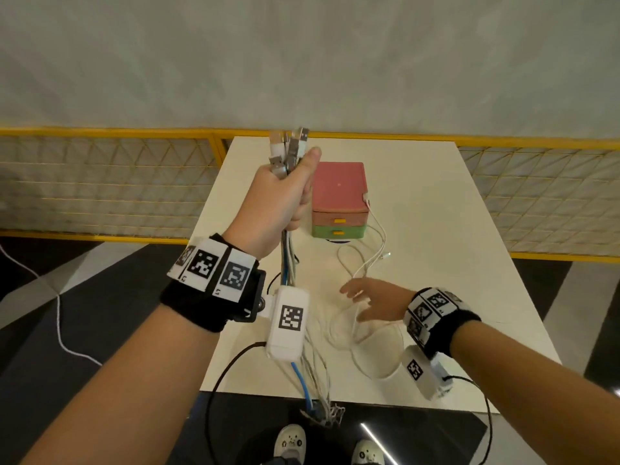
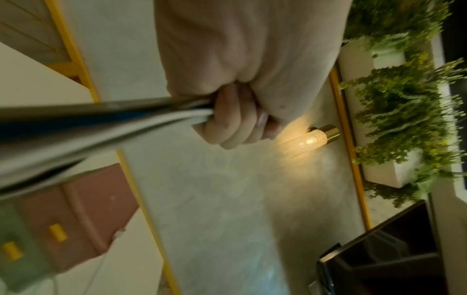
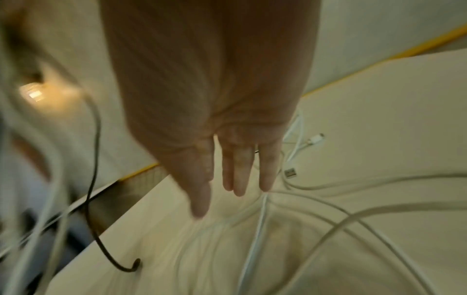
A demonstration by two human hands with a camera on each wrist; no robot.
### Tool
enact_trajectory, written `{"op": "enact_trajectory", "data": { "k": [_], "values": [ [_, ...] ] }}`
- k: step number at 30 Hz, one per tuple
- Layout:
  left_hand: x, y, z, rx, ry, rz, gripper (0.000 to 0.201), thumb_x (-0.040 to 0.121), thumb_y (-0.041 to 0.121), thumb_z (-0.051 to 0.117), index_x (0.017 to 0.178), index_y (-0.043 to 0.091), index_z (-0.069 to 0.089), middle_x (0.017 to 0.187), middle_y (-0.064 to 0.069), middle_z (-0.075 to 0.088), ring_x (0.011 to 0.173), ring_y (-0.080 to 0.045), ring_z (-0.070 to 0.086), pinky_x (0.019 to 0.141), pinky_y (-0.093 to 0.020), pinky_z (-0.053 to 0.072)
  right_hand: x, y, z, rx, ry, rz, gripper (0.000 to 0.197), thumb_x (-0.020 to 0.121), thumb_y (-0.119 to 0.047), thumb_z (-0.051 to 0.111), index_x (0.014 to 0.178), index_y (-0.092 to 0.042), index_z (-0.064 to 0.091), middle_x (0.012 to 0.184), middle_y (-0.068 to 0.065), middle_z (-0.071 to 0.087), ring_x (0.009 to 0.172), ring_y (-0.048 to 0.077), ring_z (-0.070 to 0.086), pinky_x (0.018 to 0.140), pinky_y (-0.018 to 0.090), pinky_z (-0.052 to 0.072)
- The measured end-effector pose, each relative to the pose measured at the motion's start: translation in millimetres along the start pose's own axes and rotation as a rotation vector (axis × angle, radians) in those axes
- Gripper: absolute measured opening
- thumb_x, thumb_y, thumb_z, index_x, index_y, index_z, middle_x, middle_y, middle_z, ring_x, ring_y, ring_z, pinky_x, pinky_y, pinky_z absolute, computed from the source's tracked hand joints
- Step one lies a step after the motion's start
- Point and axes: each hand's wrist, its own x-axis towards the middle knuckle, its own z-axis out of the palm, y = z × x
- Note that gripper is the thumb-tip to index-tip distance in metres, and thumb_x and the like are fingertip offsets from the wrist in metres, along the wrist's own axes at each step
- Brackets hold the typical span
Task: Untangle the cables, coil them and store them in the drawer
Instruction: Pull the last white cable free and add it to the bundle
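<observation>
My left hand (image 1: 285, 193) is raised above the table and grips a bundle of cables (image 1: 291, 260), white, grey and one blue. Their USB plugs (image 1: 288, 149) stick up out of the fist, and the strands hang down past the table's near edge. The left wrist view shows the fingers (image 2: 235, 123) curled round the bundle (image 2: 101, 123). My right hand (image 1: 362, 297) hovers flat and open, fingers (image 3: 240, 169) straight, just over loose white cables (image 1: 362, 333) looped on the table. The small drawer unit (image 1: 339, 199), pink above green with yellow handles, stands shut behind them.
One white cable end (image 1: 366, 198) lies against the drawer unit's right side. A white table (image 1: 453, 229) carries everything; a yellow mesh railing (image 1: 100, 182) runs behind it. Dark floor and my shoes (image 1: 292, 441) lie below the near edge. A black wrist-camera lead (image 3: 93, 179) hangs at left.
</observation>
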Motion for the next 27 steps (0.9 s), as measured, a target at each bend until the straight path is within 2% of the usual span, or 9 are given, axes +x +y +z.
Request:
{"op": "enact_trajectory", "data": {
  "k": [3,6,9,13,16,19,22,24,27],
  "values": [
    [3,-17,-1,0.02,0.033,-0.061,0.047,0.095,0.031,0.061,0.058,0.023,0.034,0.051,0.002,0.024,0.039,-0.012,0.017,0.039,-0.021,0.014,25,15,-31,0.071,0.496,0.072,0.022,0.085,-0.007,0.06,0.106,-0.01,0.063,0.118,0.015,0.054,0.1,0.024,0.058,0.092,0.031,0.048],
    [13,-30,1,0.034,0.089,-0.117,0.047,0.094,0.031,0.063,0.059,0.023,0.032,0.049,0.003,0.023,0.036,-0.01,0.018,0.038,-0.019,0.016,47,17,-60,0.102,0.741,0.185,0.025,0.086,-0.006,0.056,0.108,-0.009,0.065,0.134,0.014,0.038,0.119,0.025,0.048,0.103,0.024,0.031],
    [24,-41,5,0.011,0.126,-0.162,0.049,0.095,0.035,0.06,0.057,0.024,0.032,0.046,0.005,0.025,0.036,-0.01,0.02,0.039,-0.019,0.018,69,18,-80,0.111,0.71,0.234,0.03,0.086,-0.005,0.055,0.113,-0.008,0.065,0.144,0.016,0.032,0.129,0.027,0.041,0.107,0.025,0.028],
    [36,-50,8,0.029,0.18,-0.162,0.057,0.095,0.041,0.056,0.046,0.024,0.035,0.041,0.007,0.031,0.037,-0.01,0.031,0.051,-0.027,0.031,80,20,-89,0.088,0.604,0.245,0.036,0.087,-0.005,0.052,0.122,-0.008,0.061,0.137,0.014,0.052,0.124,0.029,0.05,0.104,0.033,0.038],
    [41,-54,9,0.049,0.213,-0.14,0.056,0.097,0.04,0.053,0.048,0.016,0.041,0.041,0.004,0.041,0.041,-0.008,0.046,0.062,-0.027,0.046,75,19,-89,0.142,0.702,0.207,0.03,0.089,-0.001,0.049,0.112,-0.007,0.065,0.125,0.014,0.061,0.116,0.029,0.056,0.101,0.034,0.042],
    [44,-56,8,0.003,0.188,-0.139,0.049,0.099,0.041,0.051,0.058,0.014,0.053,0.047,0.004,0.039,0.039,-0.01,0.037,0.047,-0.024,0.035,60,3,-89,0.308,0.823,0.049,0.026,0.086,0.007,0.046,0.092,-0.012,0.064,0.099,0.011,0.069,0.093,0.025,0.066,0.087,0.037,0.052],
    [46,-56,11,-0.002,0.152,-0.156,0.037,0.099,0.044,0.049,0.082,0.022,0.073,0.053,0.005,0.027,0.042,-0.01,0.023,0.041,-0.021,0.021,34,-28,-86,0.539,0.836,-0.224,0.022,0.086,0.007,0.055,0.097,-0.012,0.051,0.088,0.007,0.068,0.081,0.021,0.068,0.078,0.036,0.056],
    [47,-55,17,-0.014,0.126,-0.166,0.031,0.099,0.044,0.049,0.098,0.023,0.072,0.052,0.009,0.027,0.04,-0.008,0.024,0.039,-0.02,0.021,16,-48,-80,0.659,0.774,-0.36,0.024,0.086,0.003,0.061,0.101,-0.011,0.05,0.084,0.01,0.068,0.079,0.022,0.07,0.077,0.031,0.056],
    [44,-47,29,-0.038,0.036,-0.181,0.04,0.098,0.043,0.051,0.111,0.008,0.066,0.046,0.011,0.03,0.034,-0.004,0.028,0.035,-0.015,0.026,-7,-72,-71,0.666,0.685,-0.455,0.02,0.085,0.004,0.062,0.091,-0.015,0.058,0.075,-0.002,0.068,0.074,0.011,0.068,0.072,0.021,0.053]
  ]
}}
